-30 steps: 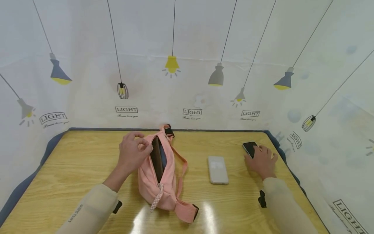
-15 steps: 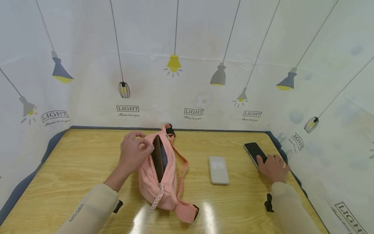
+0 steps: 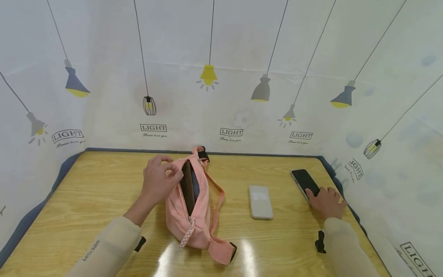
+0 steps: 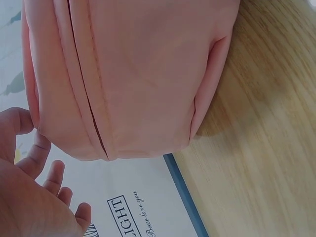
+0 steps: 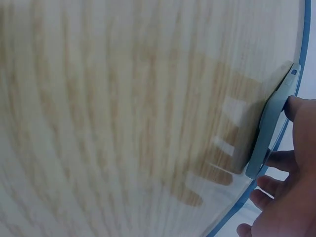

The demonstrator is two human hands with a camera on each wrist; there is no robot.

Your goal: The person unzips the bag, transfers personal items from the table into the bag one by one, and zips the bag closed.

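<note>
A pink waist bag (image 3: 188, 215) lies on the wooden table (image 3: 110, 177), its zipper undone and brown and dark blue showing inside. My left hand (image 3: 160, 179) pinches the left edge of its mouth between thumb and index finger; the left wrist view shows these fingertips at the pink fabric (image 4: 143, 84), the other fingers loose. Toward the table's right side, a smartphone (image 3: 304, 180) with a black screen lies at a slant. My right hand (image 3: 327, 202) grips its near end, thumb over the screen's edge. In the right wrist view the phone's pale side (image 5: 269, 128) shows between the fingers and the tabletop.
A white flat rectangular device (image 3: 261, 202) with rounded corners lies between the bag and the phone. The bag's strap (image 3: 215, 211) loops out to its right, and a braided zipper pull (image 3: 187, 234) hangs at its near end. A lamp-print sheet (image 3: 183, 77) rises behind the table.
My right hand has slid right and nearer along the smartphone, uncovering more of the screen. The left hand keeps its pinch on the waist bag. The head view has shifted slightly.
</note>
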